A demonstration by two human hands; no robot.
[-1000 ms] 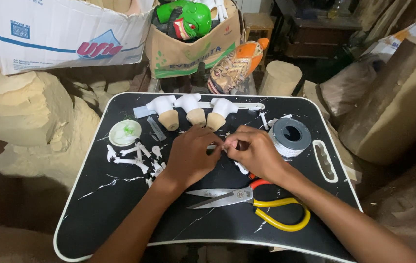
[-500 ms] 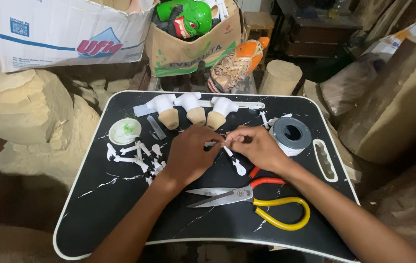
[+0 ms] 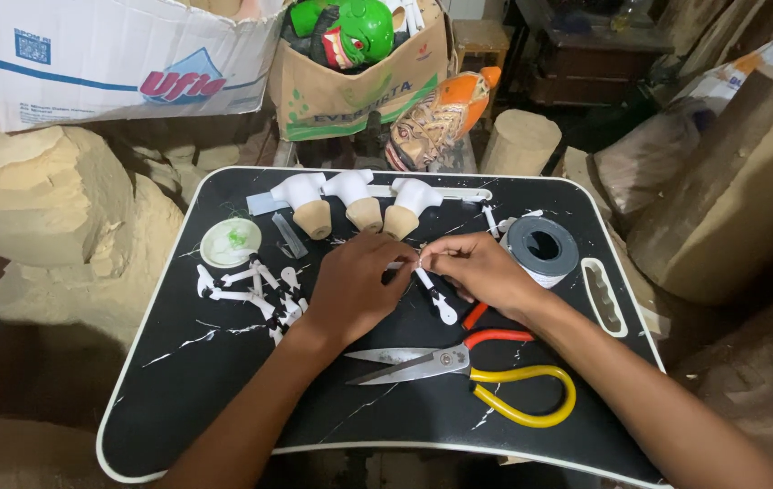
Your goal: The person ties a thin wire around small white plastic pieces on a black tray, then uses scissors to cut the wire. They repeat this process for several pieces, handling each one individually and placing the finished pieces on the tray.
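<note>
Two bare hands meet over the middle of a black lap-tray tabletop with a pale rim, ringed by cardboard boxes and rough blocks of pale wood. Left hand lies knuckles-up, fingers curled narrow, its tips pinching one end of a small white paddle-shaped piece; right hand closes thumb and forefinger on the upper end of the same piece, so that the piece slants between them just above the tabletop. Near the wrists lie scissors with one red and one yellow handle loop, blades shut and pointing left. Right of the hands rests a grey roll of tape; beyond them stand three white-capped wooden pegs; to the left lie a round white lid and a scatter of similar white pieces. Judged from the grip, such small work goes best with both wrists braced on the tabletop, pressure light and even at the fingertips, and the piece turned toward the eye and kept clear of the scissor blades.
</note>
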